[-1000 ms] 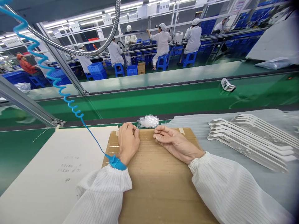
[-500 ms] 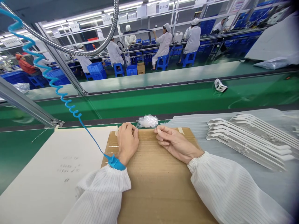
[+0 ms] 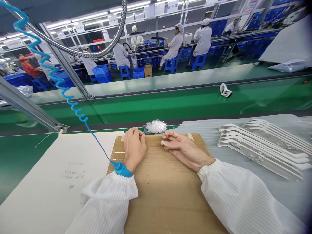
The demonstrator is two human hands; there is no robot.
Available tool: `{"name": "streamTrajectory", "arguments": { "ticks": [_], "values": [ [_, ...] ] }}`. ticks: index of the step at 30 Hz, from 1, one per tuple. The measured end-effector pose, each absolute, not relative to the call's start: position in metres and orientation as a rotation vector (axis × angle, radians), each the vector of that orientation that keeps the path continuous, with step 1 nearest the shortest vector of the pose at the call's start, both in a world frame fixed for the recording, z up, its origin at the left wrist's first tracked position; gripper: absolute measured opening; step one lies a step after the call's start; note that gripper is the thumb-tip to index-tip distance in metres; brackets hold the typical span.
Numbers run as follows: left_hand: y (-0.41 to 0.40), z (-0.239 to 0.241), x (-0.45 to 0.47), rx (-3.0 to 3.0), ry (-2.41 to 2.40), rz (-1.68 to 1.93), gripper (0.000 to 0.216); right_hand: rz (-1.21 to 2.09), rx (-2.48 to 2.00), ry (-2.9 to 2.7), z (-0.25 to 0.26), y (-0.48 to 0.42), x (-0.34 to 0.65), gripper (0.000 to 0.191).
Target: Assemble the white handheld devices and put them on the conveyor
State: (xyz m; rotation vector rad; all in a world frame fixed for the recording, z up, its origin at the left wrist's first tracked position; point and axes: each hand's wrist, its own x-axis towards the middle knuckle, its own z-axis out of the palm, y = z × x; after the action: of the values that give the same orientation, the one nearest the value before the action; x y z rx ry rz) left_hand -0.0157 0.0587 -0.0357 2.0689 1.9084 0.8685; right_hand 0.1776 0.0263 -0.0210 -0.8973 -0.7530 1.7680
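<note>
Left hand: the bare left hand (image 3: 135,146) rests at the far left part of the cardboard, fingers close together and curled down toward the edge; whether they grip anything cannot be told.
Right hand: the bare right hand (image 3: 185,148) is near the far right part, palm turned inward, thumb and forefinger slightly parted; nothing shows between them, though something tiny could be lost at this size.
Cardboard: a flat brown corrugated cardboard piece (image 3: 165,195) lies beneath both hands, glossy clear tape at its left and a cream tape tab (image 3: 190,136) at its far right.
Clear film: a crumpled heap of clear plastic film (image 3: 156,126) sits just beyond the far edge, between the hands.
Wrist: a bright blue wrist strap (image 3: 123,169) with a coiled blue cord (image 3: 63,91) is on the left wrist.
White parts: long white bent-ended parts (image 3: 259,151) lie stacked at right on a pale grey foam sheet (image 3: 207,156), untouched by either hand.
Progress: the tape is in place; finished parts cannot be told from waiting ones, so what is left is unclear.
</note>
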Motion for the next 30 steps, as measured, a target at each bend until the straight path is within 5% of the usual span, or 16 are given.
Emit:
{"name": "streamTrajectory", "arguments": {
  "ticks": [30],
  "values": [
    [0.0567, -0.0328, -0.0146, 2.039, 1.899, 0.868, 0.010, 1.792, -0.845, -0.733, -0.0264, 0.0284, 0.1781, 0.021]
  ]
}}
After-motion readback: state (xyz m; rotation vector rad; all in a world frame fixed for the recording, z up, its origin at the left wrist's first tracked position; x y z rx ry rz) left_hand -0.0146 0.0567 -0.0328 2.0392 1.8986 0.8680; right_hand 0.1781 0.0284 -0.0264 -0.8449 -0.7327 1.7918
